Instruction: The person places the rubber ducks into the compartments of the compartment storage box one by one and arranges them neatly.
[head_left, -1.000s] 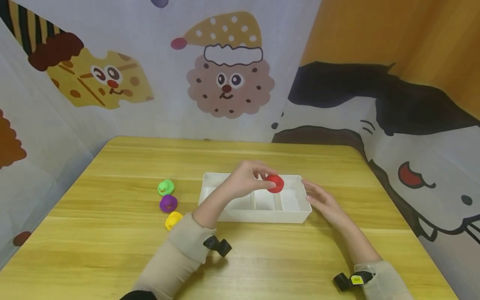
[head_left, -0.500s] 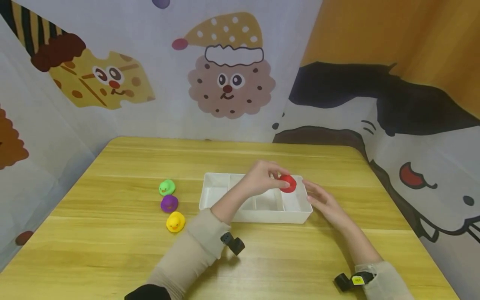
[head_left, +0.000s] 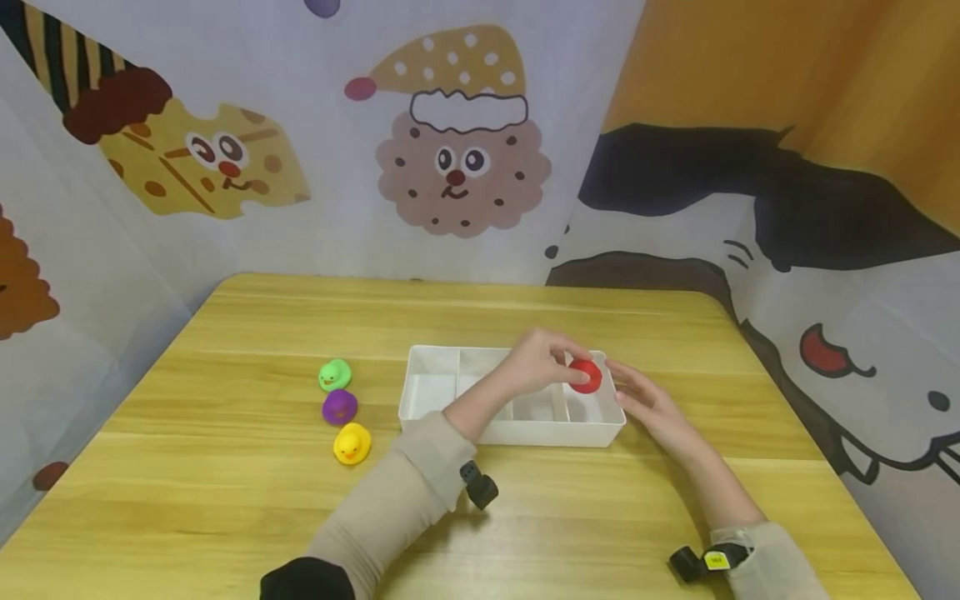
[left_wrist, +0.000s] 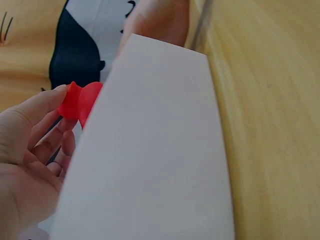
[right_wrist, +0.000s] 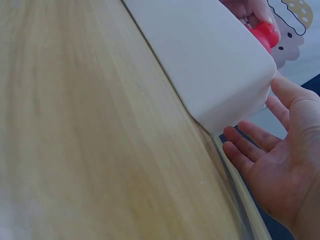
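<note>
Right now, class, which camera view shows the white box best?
Head view: the white box shows its compartments, though the left hand covers some. The left wrist view shows mainly one outer side; the right wrist view, two.

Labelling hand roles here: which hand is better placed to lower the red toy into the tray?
Likely the left hand: it pinches the red toy over the tray's rightmost compartment. The right hand holds no toy.

The toy [head_left: 588, 377] is red, the box [head_left: 555, 434] white.
</note>
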